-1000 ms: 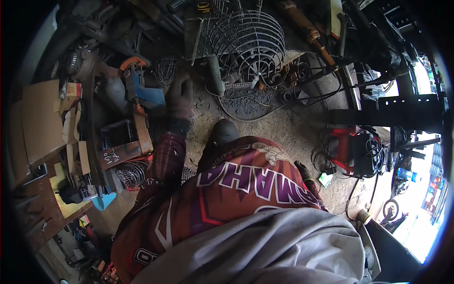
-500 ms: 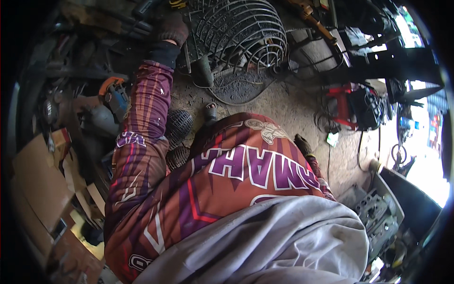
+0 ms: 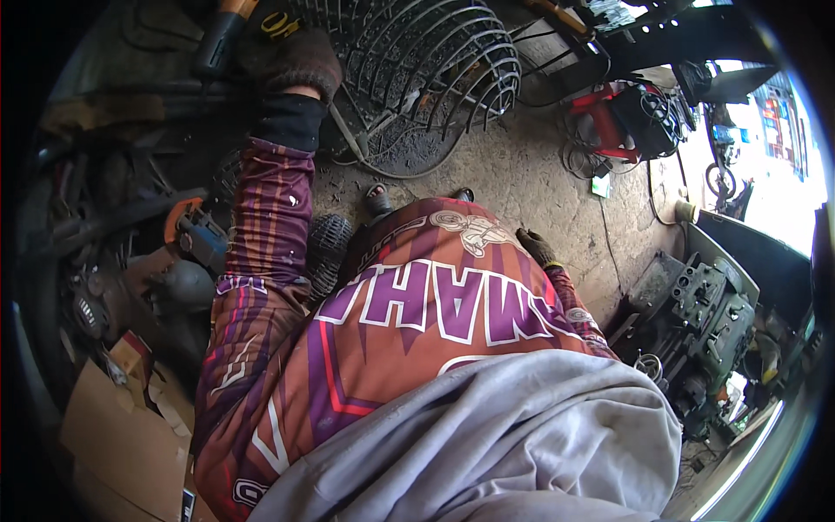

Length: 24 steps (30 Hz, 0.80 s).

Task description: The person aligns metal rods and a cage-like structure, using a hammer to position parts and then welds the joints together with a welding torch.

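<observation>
My left hand (image 3: 304,65), in a dark knitted glove, reaches out at the upper left, beside a large cage of curved metal bars (image 3: 435,52). Its fingers are lost in shadow, so I cannot see whether they hold anything. Just beyond it lie the yellow handles of a small hand tool (image 3: 280,24). A dark power tool with an orange part (image 3: 219,43) lies to the left of these. Low at my right side hangs my right hand (image 3: 539,248), also gloved, apart from any object, its fingers loosely stretched out.
Dark scraps (image 3: 413,152) lie on the floor below the cage. A red-framed machine with cables (image 3: 613,122) stands at the right, above a grey metal machine (image 3: 696,304). Left of my arm are a blue and orange tool (image 3: 200,230) and an opened cardboard box (image 3: 122,426).
The whole view has shifted, and more of the power tool and yellow handles shows. My left hand has moved slightly rightward relative to the handles. Both feet now show.
</observation>
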Motion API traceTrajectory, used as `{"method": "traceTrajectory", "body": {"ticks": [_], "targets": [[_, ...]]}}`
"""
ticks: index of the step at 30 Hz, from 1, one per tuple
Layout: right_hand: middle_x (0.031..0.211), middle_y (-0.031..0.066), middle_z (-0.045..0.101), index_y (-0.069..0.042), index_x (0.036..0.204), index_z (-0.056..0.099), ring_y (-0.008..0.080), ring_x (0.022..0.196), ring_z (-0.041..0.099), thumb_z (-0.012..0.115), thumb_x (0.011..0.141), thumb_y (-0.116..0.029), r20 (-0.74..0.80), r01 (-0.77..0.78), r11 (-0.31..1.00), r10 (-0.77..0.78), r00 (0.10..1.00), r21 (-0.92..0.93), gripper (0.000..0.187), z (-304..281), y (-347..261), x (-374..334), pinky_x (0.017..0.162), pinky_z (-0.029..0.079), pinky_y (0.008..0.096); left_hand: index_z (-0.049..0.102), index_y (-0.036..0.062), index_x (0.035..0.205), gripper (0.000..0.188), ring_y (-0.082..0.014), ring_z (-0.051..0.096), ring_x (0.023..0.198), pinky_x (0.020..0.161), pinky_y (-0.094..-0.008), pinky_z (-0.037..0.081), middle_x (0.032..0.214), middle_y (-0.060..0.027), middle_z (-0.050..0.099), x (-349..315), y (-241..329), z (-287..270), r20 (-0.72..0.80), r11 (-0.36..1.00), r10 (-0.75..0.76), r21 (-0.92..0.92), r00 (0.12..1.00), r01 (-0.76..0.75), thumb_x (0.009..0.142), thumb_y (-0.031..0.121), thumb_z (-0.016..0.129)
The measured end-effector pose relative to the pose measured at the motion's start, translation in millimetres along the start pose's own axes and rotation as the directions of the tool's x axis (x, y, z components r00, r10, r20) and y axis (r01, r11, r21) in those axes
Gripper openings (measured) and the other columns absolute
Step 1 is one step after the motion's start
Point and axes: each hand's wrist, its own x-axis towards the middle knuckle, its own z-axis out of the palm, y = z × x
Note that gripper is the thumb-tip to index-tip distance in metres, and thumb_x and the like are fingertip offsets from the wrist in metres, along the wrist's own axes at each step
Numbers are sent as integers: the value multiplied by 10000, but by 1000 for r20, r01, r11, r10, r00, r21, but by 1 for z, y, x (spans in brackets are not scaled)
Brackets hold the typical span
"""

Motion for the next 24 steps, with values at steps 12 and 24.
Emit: {"method": "traceTrajectory", "body": {"ticks": [12,24], "targets": [[1320,176,639,-59,1395,565,285,1267,576,582,905,-621,-38,-70,988,65,997,-136,746,16,-47,-41,1053,431,370,681,40,1136,353,-313,662,993,868,-397,509,1084,-130,697,-19,-38,-11,47,691,42,-723,998,5,835,222,650],[835,6,556,-103,1056,620,155,716,541,642,939,-475,12,-77,996,76,997,34,391,-18,-1,45,584,466,338,574,41,1157,189,-96,599,717,675,-260,502,969,-28,637,-140,5,-65,102,-8,145,-994,984,105,971,58,544]]}}
